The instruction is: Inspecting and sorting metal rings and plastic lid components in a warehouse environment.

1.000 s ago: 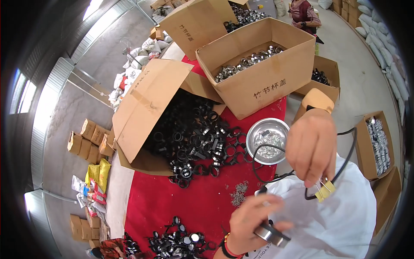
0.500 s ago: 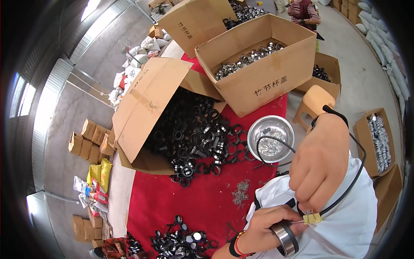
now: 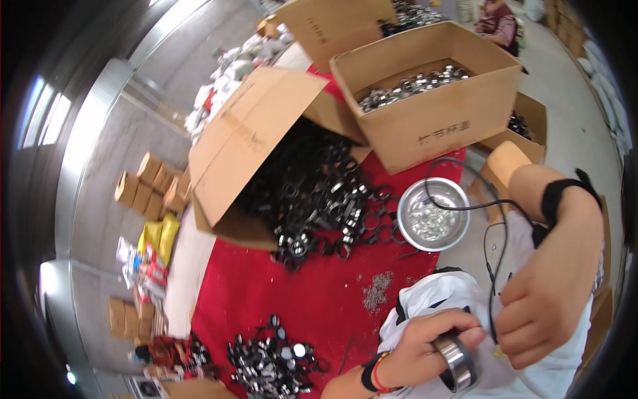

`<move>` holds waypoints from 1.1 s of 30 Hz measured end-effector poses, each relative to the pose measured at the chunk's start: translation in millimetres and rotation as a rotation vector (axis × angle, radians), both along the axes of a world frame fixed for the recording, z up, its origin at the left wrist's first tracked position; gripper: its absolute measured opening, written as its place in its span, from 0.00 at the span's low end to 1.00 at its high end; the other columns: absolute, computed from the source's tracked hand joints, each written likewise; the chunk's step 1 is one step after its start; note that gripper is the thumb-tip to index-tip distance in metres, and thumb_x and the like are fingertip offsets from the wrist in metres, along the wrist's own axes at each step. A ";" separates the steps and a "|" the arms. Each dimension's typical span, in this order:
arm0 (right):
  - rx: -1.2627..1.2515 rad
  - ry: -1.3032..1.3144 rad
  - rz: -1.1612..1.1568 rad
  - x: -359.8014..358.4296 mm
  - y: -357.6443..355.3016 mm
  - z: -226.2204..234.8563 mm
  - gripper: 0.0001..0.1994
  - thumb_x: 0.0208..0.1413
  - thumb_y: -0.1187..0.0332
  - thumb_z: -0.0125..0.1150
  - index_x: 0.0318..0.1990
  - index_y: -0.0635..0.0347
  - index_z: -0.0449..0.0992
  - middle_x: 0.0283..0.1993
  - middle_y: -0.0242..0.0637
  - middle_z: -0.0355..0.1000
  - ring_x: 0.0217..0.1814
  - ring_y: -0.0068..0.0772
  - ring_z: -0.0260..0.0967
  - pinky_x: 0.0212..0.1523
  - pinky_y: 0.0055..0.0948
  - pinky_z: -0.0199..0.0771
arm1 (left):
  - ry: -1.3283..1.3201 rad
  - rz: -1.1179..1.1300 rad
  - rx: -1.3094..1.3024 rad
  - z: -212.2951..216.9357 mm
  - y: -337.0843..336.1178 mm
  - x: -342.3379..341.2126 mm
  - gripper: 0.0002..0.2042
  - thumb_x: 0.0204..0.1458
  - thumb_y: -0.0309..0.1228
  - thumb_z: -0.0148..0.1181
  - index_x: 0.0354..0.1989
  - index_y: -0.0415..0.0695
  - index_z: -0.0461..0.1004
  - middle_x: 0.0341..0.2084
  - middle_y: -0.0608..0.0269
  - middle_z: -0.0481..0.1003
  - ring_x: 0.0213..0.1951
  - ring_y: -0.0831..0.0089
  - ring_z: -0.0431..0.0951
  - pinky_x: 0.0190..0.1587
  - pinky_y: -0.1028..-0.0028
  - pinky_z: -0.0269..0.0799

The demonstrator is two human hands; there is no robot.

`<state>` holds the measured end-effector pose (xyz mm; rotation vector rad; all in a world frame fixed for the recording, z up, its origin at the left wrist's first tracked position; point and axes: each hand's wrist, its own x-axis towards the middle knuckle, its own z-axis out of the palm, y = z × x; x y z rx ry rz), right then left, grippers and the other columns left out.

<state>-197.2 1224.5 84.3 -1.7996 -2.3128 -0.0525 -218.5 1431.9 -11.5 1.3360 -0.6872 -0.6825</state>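
Observation:
My left hand (image 3: 425, 346) grips a shiny metal ring (image 3: 458, 364) with a dark inner rim, thumb on its upper edge. To its right, my right hand (image 3: 545, 316) is closed, fingers curled downward. A small yellow block (image 3: 500, 352) peeks out below its fingertips, mostly hidden. A black cable (image 3: 503, 259) loops over the bowl's edge and runs down to this hand. Both hands are above a white cloth (image 3: 438, 289) over my lap. The hands are apart, and the right fingers do not touch the ring.
A steel bowl (image 3: 404, 226) of small clear pieces stands near the red cloth's (image 3: 266, 292) right edge. Black rings (image 3: 312, 199) spill from a tipped carton (image 3: 246, 133). Another carton (image 3: 425, 130) holds metal rings. Black and silver parts (image 3: 272, 362) lie nearer. A person (image 3: 498, 23) is far off.
My right hand has moved right and away from the ring, drawing the yellow block off with it. The left hand still holds the ring, now turned more. The whole view has shifted.

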 end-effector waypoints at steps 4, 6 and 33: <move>0.035 0.095 0.128 43.1 4.7 -10.1 0.06 0.52 0.67 0.49 0.29 0.58 0.69 0.25 0.22 0.60 0.24 0.09 0.58 0.20 0.10 0.52 | -0.089 -0.174 -0.123 -14.6 3.7 18.4 0.09 0.46 0.23 0.56 0.37 0.38 0.70 0.29 0.63 0.72 0.25 0.75 0.69 0.29 0.77 0.63; 0.157 0.393 0.117 64.4 -7.6 -19.5 0.10 0.56 0.63 0.48 0.35 0.59 0.71 0.27 0.24 0.65 0.26 0.12 0.63 0.21 0.12 0.57 | -0.081 -0.134 -0.043 -16.9 3.9 28.0 0.16 0.46 0.25 0.59 0.45 0.36 0.68 0.39 0.62 0.72 0.25 0.81 0.69 0.30 0.80 0.65; 0.673 1.362 -0.491 258.6 14.8 -114.8 0.10 0.53 0.68 0.54 0.38 0.65 0.72 0.30 0.29 0.70 0.30 0.15 0.66 0.29 0.16 0.67 | -0.013 0.228 0.263 -103.8 -82.5 135.8 0.15 0.49 0.30 0.57 0.43 0.37 0.65 0.31 0.57 0.72 0.29 0.74 0.73 0.34 0.76 0.68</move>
